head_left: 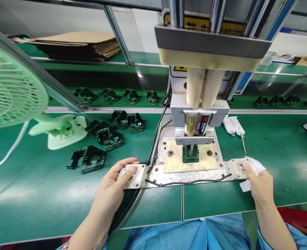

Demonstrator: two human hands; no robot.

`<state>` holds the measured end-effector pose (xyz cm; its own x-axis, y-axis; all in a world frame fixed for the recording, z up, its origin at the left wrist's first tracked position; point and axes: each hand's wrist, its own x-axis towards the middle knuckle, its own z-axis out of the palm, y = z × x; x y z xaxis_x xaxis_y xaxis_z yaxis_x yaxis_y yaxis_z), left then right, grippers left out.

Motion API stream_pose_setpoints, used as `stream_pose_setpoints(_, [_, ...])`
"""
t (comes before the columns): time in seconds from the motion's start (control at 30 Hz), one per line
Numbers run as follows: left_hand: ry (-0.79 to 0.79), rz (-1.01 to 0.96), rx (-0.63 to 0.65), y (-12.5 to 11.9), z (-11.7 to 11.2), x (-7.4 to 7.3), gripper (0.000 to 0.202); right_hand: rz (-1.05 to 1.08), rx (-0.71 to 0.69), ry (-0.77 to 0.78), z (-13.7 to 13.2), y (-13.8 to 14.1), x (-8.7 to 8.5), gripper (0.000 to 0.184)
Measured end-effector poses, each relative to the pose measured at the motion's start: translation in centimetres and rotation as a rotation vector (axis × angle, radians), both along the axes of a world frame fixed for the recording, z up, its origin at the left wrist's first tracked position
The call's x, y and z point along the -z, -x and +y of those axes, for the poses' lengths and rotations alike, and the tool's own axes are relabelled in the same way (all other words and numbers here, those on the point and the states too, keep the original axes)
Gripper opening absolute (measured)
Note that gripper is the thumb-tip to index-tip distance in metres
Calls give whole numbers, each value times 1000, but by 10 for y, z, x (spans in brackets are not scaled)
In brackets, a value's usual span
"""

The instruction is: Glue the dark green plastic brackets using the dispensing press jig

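My left hand (pixel 114 184) rests on the left end of a metal base plate (pixel 169 175), its thumb pressing a round button there, fingers curled over the plate's edge. My right hand (pixel 257 182) holds a crumpled white cloth (pixel 254 170) while a finger presses the round button at the plate's right end. Between them a press machine (pixel 207 52) holds a twin adhesive cartridge (pixel 198 123) above a small green part (pixel 190 154) seated on a cream fixture block (pixel 189 163).
Several black plastic parts (pixel 103 137) lie on the green bench at left, more on the conveyor (pixel 132 97) behind. A green fan (pixel 10 90) stands far left. White nozzles (pixel 232 125) and a wooden stick (pixel 244 143) lie right of the machine. Flattened cardboard (pixel 77 45) is stacked beyond.
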<state>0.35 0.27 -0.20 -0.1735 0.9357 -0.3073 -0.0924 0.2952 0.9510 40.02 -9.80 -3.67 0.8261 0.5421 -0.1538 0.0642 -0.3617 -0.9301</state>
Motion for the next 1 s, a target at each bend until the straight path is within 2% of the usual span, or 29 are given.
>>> stream_pose_setpoints(0.2, [-13,21,6,-1,0,1,53,2,-9,-19,0,0,2,67])
stream_pose_setpoints(0.6, [3,14,-24,-4,-1,-3,55,-24,-8,-8,-2,0,1,65])
stream_pose_setpoints(0.87, [-26,32,-15,-5,-3,-2,48,-73,-3,-4,-4,-1,-1,64])
stream_pose_setpoints(1.0, [-46,128,5,-3,-4,2,54,-98,24,41,-6,-3,-2,67])
